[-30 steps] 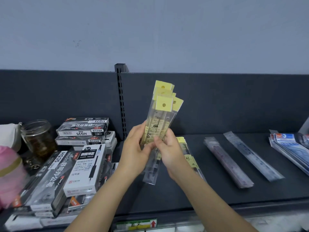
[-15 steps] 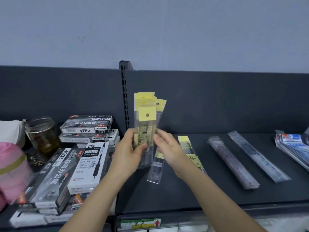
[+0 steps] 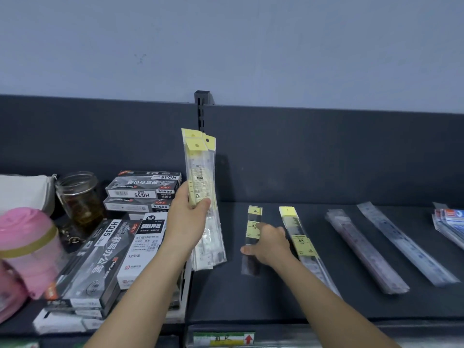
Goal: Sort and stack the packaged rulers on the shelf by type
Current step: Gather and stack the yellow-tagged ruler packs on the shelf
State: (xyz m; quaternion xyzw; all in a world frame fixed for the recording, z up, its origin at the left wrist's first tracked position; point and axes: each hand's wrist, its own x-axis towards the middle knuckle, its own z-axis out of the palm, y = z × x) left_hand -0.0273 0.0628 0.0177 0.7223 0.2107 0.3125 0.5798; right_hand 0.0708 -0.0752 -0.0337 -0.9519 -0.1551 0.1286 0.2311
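My left hand (image 3: 187,222) grips a bundle of clear ruler packs with yellow headers (image 3: 200,177), held upright above the left end of the dark shelf (image 3: 251,302). My right hand (image 3: 270,244) lies over a short yellow-labelled ruler pack (image 3: 254,217) that rests flat on the shelf, thumb at its left edge and index finger along its top. A longer yellow-header ruler pack (image 3: 298,237) lies just to the right of it, partly under my right forearm.
Two long clear ruler packs (image 3: 364,249) (image 3: 406,244) lie further right, and blue-labelled packs (image 3: 449,222) sit at the far right edge. Left of the bundle are stacked pen boxes (image 3: 143,189), a glass jar (image 3: 80,197) and a pink bottle (image 3: 27,247).
My right hand drew one short pack out of the bundle and brought it down flat onto the shelf. My left hand kept the remaining bundle and raised it upright.
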